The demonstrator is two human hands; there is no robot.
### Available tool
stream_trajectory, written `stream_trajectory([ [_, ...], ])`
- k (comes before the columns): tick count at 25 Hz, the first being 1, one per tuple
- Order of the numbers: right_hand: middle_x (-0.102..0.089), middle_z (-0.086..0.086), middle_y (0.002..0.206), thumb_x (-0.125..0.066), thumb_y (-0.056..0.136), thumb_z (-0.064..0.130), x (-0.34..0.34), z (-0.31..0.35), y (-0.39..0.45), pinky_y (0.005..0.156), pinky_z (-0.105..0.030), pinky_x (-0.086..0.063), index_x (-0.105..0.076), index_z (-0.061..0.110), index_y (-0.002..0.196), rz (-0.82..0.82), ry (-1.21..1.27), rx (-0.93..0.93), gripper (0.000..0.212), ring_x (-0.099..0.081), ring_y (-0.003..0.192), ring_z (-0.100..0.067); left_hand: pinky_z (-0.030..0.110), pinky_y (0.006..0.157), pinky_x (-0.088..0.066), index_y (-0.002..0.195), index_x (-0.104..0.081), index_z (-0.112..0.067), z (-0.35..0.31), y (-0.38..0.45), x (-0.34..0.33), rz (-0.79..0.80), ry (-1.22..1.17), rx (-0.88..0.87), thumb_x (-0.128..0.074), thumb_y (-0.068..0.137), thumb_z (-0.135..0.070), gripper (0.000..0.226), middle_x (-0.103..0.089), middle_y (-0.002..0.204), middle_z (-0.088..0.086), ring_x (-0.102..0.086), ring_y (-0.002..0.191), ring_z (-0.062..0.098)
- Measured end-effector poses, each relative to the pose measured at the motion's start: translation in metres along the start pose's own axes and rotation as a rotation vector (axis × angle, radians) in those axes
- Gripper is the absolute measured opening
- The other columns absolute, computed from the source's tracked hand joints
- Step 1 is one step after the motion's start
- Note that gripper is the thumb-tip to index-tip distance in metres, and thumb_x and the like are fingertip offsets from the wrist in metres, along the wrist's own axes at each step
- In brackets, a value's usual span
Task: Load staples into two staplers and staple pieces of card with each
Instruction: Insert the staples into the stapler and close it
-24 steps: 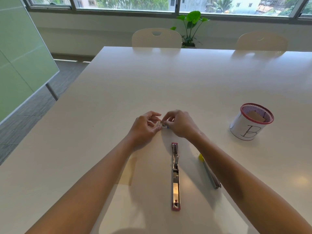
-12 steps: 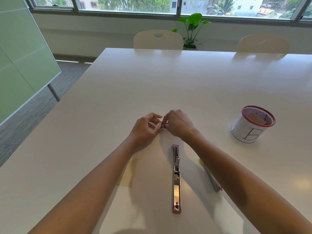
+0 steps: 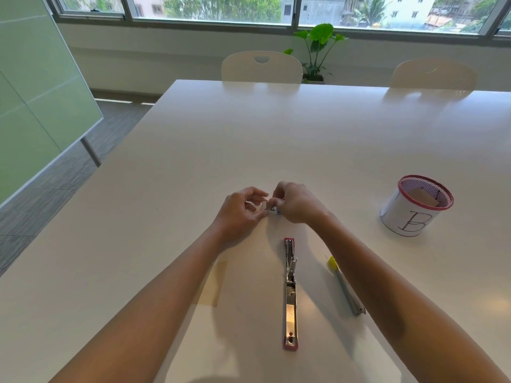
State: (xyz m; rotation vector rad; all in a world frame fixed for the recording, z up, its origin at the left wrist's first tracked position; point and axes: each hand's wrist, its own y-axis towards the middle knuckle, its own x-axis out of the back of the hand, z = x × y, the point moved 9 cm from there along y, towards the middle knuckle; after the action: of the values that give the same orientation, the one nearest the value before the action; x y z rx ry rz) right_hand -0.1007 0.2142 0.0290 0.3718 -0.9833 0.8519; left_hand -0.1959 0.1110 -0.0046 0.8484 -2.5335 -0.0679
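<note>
A pink stapler [image 3: 290, 294] lies flat and swung fully open on the white table [image 3: 276, 134], its metal channel facing up. To its right lies a second stapler [image 3: 347, 288] with a yellow end, partly hidden by my right forearm. Beyond the pink stapler, my left hand [image 3: 240, 214] and my right hand [image 3: 297, 203] meet over a small white staple box [image 3: 272, 210]. Both hands pinch it with curled fingers. A white flap shows by my left fingers. A beige piece of card [image 3: 211, 283] lies beside my left forearm.
A white mesh pot with a red rim [image 3: 414, 208], marked "B", stands at the right with card pieces inside. Two white chairs [image 3: 261, 66] stand at the table's far edge, with a green plant [image 3: 318, 48] behind. A glass board [image 3: 41, 92] leans at the left.
My hands stay together at the small box, with small finger movements; a white flap now shows at my left fingers. The camera has tipped slightly.
</note>
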Motion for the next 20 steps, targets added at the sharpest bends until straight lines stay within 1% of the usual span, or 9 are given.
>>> stream_trajectory([
  [3, -0.068, -0.008, 0.112, -0.055, 0.100, 0.026, 0.012, -0.017, -0.003, 0.076, -0.029, -0.041, -0.062, 0.014, 0.107, -0.026, 0.113, -0.073, 0.016, -0.055, 0.093, -0.018, 0.010, 0.068, -0.048, 0.107, -0.071, -0.032, 0.000, 0.000, 0.001, -0.001, 0.032, -0.011, -0.080, 0.079, -0.024, 0.031, -0.069, 0.096, -0.008, -0.059, 0.071, -0.001],
  [6, -0.068, -0.005, 0.117, -0.050, 0.102, 0.024, 0.018, -0.039, -0.011, 0.065, -0.024, -0.041, -0.057, 0.015, 0.101, -0.074, 0.248, -0.178, 0.011, -0.056, 0.093, -0.016, 0.013, 0.067, -0.050, 0.105, -0.069, -0.029, -0.003, 0.000, 0.003, -0.028, 0.042, -0.042, -0.082, 0.077, -0.021, 0.032, -0.065, 0.097, -0.007, -0.061, 0.076, 0.003],
  [7, -0.069, -0.006, 0.117, -0.050, 0.102, 0.023, 0.020, -0.046, -0.015, 0.065, -0.026, -0.043, -0.056, 0.015, 0.099, -0.106, 0.267, -0.208, 0.011, -0.056, 0.093, -0.017, 0.014, 0.066, -0.051, 0.102, -0.069, -0.027, -0.004, 0.000, 0.004, -0.049, 0.046, -0.055, -0.083, 0.075, -0.020, 0.031, -0.064, 0.097, -0.007, -0.060, 0.076, 0.005],
  [8, -0.069, -0.008, 0.115, -0.051, 0.101, 0.024, 0.022, -0.052, -0.020, 0.070, -0.029, -0.047, -0.057, 0.014, 0.098, -0.146, 0.270, -0.238, 0.011, -0.057, 0.094, -0.019, 0.013, 0.065, -0.051, 0.098, -0.069, -0.025, -0.005, 0.000, 0.005, -0.068, 0.049, -0.060, -0.084, 0.074, -0.020, 0.029, -0.064, 0.096, -0.006, -0.060, 0.074, 0.005],
  [10, -0.069, -0.013, 0.110, -0.054, 0.099, 0.025, 0.025, -0.062, -0.028, 0.088, -0.041, -0.052, -0.059, 0.012, 0.099, -0.223, 0.258, -0.290, 0.014, -0.062, 0.100, -0.027, 0.013, 0.063, -0.049, 0.092, -0.072, -0.022, -0.004, 0.000, 0.007, -0.091, 0.056, -0.053, -0.086, 0.072, -0.019, 0.025, -0.066, 0.091, -0.006, -0.058, 0.069, 0.003],
  [11, -0.069, -0.014, 0.108, -0.053, 0.099, 0.025, 0.025, -0.064, -0.031, 0.093, -0.045, -0.051, -0.060, 0.010, 0.102, -0.249, 0.264, -0.304, 0.016, -0.063, 0.103, -0.030, 0.012, 0.062, -0.048, 0.090, -0.073, -0.022, -0.003, 0.000, 0.007, -0.097, 0.061, -0.050, -0.087, 0.071, -0.019, 0.023, -0.067, 0.089, -0.007, -0.058, 0.067, 0.002],
  [12, -0.069, -0.014, 0.107, -0.053, 0.099, 0.025, 0.024, -0.064, -0.034, 0.094, -0.046, -0.051, -0.061, 0.009, 0.104, -0.269, 0.280, -0.310, 0.018, -0.063, 0.104, -0.031, 0.012, 0.061, -0.047, 0.088, -0.075, -0.021, -0.003, 0.000, 0.006, -0.101, 0.064, -0.050, -0.087, 0.071, -0.019, 0.021, -0.067, 0.086, -0.007, -0.057, 0.064, 0.001],
  [16, -0.067, -0.012, 0.104, -0.053, 0.098, 0.023, 0.022, -0.060, -0.039, 0.086, -0.042, -0.053, -0.059, 0.010, 0.101, -0.302, 0.340, -0.296, 0.014, -0.063, 0.099, -0.029, 0.013, 0.056, -0.045, 0.084, -0.078, -0.020, -0.002, -0.001, 0.003, -0.105, 0.030, -0.049, -0.087, 0.073, -0.017, 0.014, -0.067, 0.081, -0.007, -0.054, 0.059, -0.001],
  [20, -0.067, -0.012, 0.099, -0.053, 0.098, 0.023, 0.017, -0.060, -0.042, 0.083, -0.044, -0.056, -0.057, 0.010, 0.099, -0.317, 0.404, -0.290, 0.013, -0.066, 0.094, -0.030, 0.012, 0.057, -0.046, 0.087, -0.081, -0.015, -0.002, -0.002, 0.002, -0.105, 0.034, -0.049, -0.085, 0.076, -0.016, 0.012, -0.071, 0.083, -0.008, -0.060, 0.062, -0.002],
])
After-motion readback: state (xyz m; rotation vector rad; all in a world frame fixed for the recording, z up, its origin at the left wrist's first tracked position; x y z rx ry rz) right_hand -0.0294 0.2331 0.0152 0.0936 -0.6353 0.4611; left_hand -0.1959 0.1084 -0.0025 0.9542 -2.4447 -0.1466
